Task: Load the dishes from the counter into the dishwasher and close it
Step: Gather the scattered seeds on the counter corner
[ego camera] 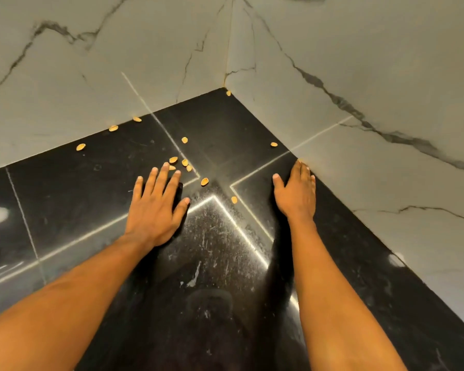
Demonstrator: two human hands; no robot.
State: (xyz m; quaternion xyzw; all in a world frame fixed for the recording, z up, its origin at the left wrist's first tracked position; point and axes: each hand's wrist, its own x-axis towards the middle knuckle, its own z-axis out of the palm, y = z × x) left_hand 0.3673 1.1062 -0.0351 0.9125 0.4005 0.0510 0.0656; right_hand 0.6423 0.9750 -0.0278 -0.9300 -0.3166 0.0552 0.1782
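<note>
I look down into the corner of a glossy black counter (97, 199). My left hand (156, 207) lies flat on it with fingers spread and straight, its fingertips beside a small cluster of tan nut shells (181, 163). My right hand (296, 192) rests on the counter with straight fingers, its outer edge against the right wall. Neither hand holds anything. No dishes and no dishwasher are in view.
Several more shells lie scattered along the back wall (113, 128), in the far corner (228, 93) and between my hands (204, 181). White marble-look walls (373, 76) close the counter at the back and right. Pale smears mark the counter near me (196, 274).
</note>
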